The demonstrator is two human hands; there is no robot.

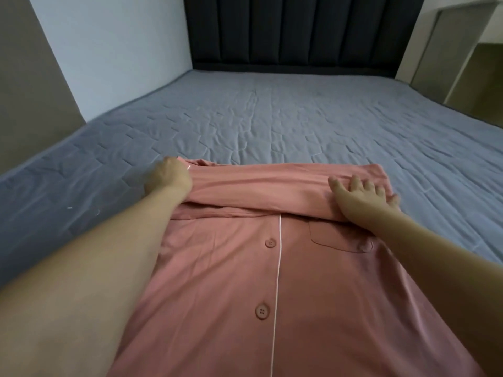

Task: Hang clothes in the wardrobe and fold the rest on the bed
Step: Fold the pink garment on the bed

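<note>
On the near part of the bed: a pink button-front shirt lies flat and face up, its hem toward the viewer and its collar end toward the far headboard.
Shirt details: a white piped placket runs near-to-far down the middle, with two buttons just left of it and a chest pocket on the right.
Folded band: a sleeve lies across the shirt's far end, so its long axis runs left to right, crosswise to the placket.
Left hand: at the left end of that band, fingers curled and gripping the fabric there; how much cloth it has gathered is hidden behind the knuckles.
Right hand: on the right end of the band, fingers spread and straight, pressing the cloth down without pinching it.
Key relation: the band stretches between the two hands, each hand at its own end, and the shirt body lies nearer than both; neither is clearly closer.
Step, as I judge it: folding the sleeve in and smoothing it, an early stage of folding this shirt.
Bed: a grey-blue quilted cover, wrinkled, bare beyond the shirt.
Surroundings: a dark padded headboard at the far end, a pale wall far left, a light cabinet far right.
</note>
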